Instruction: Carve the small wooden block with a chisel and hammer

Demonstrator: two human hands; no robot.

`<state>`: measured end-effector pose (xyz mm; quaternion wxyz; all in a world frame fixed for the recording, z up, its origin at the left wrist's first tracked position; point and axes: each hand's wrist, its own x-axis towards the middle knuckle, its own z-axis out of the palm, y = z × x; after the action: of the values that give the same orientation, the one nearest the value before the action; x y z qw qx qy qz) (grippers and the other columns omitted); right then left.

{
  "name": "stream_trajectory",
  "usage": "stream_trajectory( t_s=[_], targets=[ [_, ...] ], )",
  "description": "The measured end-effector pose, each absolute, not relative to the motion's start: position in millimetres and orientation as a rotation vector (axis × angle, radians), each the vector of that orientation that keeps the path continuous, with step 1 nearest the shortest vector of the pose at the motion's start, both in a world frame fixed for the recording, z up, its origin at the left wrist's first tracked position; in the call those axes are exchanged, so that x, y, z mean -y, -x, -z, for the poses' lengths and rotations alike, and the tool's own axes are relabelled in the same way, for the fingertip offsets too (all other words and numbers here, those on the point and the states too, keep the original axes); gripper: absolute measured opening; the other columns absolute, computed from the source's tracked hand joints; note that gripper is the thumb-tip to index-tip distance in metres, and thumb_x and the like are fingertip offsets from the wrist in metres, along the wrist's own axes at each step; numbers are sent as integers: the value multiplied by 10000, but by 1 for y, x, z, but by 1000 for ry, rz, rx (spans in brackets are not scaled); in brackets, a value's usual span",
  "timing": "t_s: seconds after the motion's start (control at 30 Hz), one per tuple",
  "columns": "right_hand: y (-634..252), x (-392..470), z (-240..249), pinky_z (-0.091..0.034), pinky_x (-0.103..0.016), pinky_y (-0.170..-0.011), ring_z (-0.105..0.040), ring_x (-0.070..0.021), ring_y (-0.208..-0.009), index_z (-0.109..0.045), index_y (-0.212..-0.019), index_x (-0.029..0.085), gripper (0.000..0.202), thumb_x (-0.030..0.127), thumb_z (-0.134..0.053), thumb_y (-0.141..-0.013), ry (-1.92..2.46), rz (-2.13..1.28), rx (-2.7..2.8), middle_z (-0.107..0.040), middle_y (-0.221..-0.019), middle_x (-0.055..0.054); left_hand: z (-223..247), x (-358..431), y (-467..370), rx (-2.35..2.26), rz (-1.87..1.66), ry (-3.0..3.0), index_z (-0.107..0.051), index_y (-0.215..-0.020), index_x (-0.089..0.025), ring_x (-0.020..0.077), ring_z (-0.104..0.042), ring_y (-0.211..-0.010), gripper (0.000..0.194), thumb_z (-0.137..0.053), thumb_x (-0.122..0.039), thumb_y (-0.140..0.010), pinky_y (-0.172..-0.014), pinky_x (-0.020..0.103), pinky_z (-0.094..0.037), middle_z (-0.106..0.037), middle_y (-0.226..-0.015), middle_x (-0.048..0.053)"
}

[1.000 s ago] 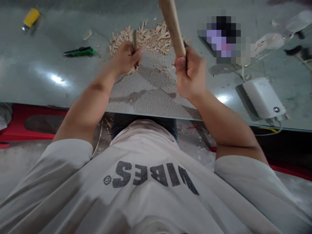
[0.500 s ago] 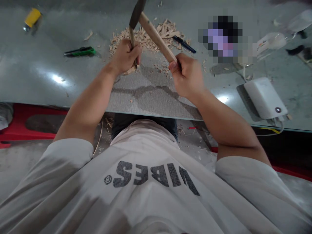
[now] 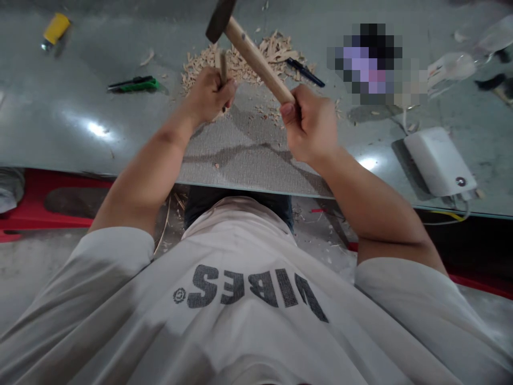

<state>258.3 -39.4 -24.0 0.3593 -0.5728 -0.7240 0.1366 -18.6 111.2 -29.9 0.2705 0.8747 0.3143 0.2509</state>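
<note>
My right hand (image 3: 310, 123) is closed round the wooden handle of a hammer (image 3: 260, 64). The dark hammer head (image 3: 220, 20) is raised above and a little left of the chisel (image 3: 223, 67), apart from its top. My left hand (image 3: 212, 93) grips that chisel upright, with the handle end sticking up out of the fist and a dark tip below. Under the left hand a pale edge of wood (image 3: 216, 116) shows at the grey textured mat (image 3: 240, 160); most of it is hidden by the fingers. A heap of wood shavings (image 3: 276, 48) lies just beyond both hands.
A green utility knife (image 3: 134, 84) and a yellow object (image 3: 56, 29) lie to the left. On the right are a dark pen-like tool (image 3: 305, 72), a blurred-out purple item (image 3: 364, 67) and a white box with a cable (image 3: 438, 160). The table's front edge runs close to my body.
The hammer head has lifted off the chisel's top and shifted slightly left. The chisel stands a little more upright, still in my left hand.
</note>
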Motion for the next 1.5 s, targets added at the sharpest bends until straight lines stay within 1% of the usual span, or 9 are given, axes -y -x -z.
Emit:
stream_trajectory(
  t_s=[0.13,0.23,0.3,0.43,0.77,0.97,1.17,1.37,1.5],
  targets=[
    [-259,37,28,-361,-430,-752,-538,-285,-732,-571,-1018,292,741,971,-278,-1061,1471,-306,1877,-577,-806,-104,32,-114,20,-827,-651,-2349,-486,-659,-459,241,-592,-679,610,-384,-928,-1034,-653,468,-476,-553,-488,4],
    [-259,36,28,-323,-424,-740,-514,-287,-735,-551,-1016,294,725,959,-265,-1058,1484,-268,1905,-582,-789,-103,39,-118,19,-769,-726,-2249,-557,-647,-463,247,-577,-653,502,-529,-826,-993,-629,483,-464,-623,-553,7],
    [-258,38,25,-314,-417,-739,-516,-288,-751,-534,-1017,299,699,949,-284,-1062,1494,-288,1912,-592,-794,-100,45,-120,15,-731,-874,-2167,-596,-623,-417,224,-537,-587,485,-609,-750,-976,-586,460,-423,-622,-559,15],
    [-254,45,13,-291,-402,-745,-494,-267,-767,-483,-1020,289,663,903,-243,-1095,1547,-317,1962,-627,-837,-104,58,-122,5,-683,-1126,-2071,-541,-582,-296,147,-413,-479,511,-644,-609,-972,-561,392,-368,-538,-518,12],
    [-250,50,2,-260,-390,-780,-469,-251,-768,-454,-1010,278,439,685,-387,-1158,1587,-373,1965,-581,-853,-82,65,-126,9,-616,-1141,-2167,-612,-612,-245,160,-513,-504,479,-646,-520,-1003,-573,355,-358,-551,-553,24],
    [-250,46,5,-235,-390,-776,-397,-233,-733,-439,-1017,266,341,569,-398,-1167,1600,-319,1971,-544,-835,-77,67,-128,8,-620,-1165,-2142,-563,-646,-290,169,-456,-502,545,-644,-662,-1036,-551,378,-325,-490,-570,11],
    [-250,46,5,-228,-391,-782,-456,-252,-761,-445,-1019,267,356,589,-393,-1162,1580,-312,1973,-582,-859,-95,67,-130,7,-640,-1165,-2112,-556,-626,-349,200,-421,-519,612,-669,-805,-1017,-554,457,-316,-475,-564,13],
    [-254,44,10,-247,-391,-778,-490,-251,-756,-474,-1017,272,380,613,-395,-1166,1547,-285,1979,-605,-861,-91,69,-133,7,-610,-1147,-2034,-558,-696,-334,196,-419,-538,685,-694,-929,-1007,-556,445,-362,-446,-589,4],
    [-255,42,13,-262,-405,-749,-539,-298,-785,-507,-1010,301,434,695,-377,-1137,1550,-260,1945,-622,-841,-93,67,-130,4,-584,-1192,-2028,-522,-743,-321,184,-409,-536,714,-670,-961,-1023,-558,417,-372,-422,-605,-11]
  ],
)
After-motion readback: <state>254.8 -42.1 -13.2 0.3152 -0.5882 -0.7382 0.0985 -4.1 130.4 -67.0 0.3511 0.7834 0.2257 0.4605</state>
